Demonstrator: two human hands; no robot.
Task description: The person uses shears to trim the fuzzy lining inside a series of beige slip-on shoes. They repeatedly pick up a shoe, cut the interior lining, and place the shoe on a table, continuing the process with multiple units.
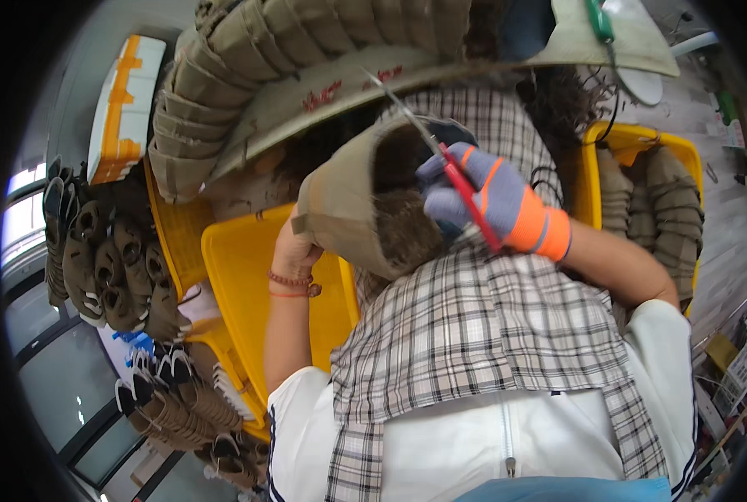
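Observation:
My left hand (294, 249) is closed on the lower left edge of a khaki boot upper (337, 201), held above my lap. Its open end faces right and shows a shaggy brown fur lining (407, 230). My right hand (482, 197), in a grey and orange knitted glove, is closed round a red-handled tool (459, 178) with a long pointed metal blade. It looks like scissors seen edge-on. The blade points up and left, passing in front of the upper's opening, its tip near the table edge. The glove hides part of the handle.
Nested khaki uppers (248, 58) curve along the worktable (290, 113), with red thread bits lying on it. A yellow bin (235, 259) stands at my left, another yellow bin (591, 180) with stacked uppers at my right. Shoes (122, 259) hang at far left. A green-handled corded tool (599, 21) lies at upper right.

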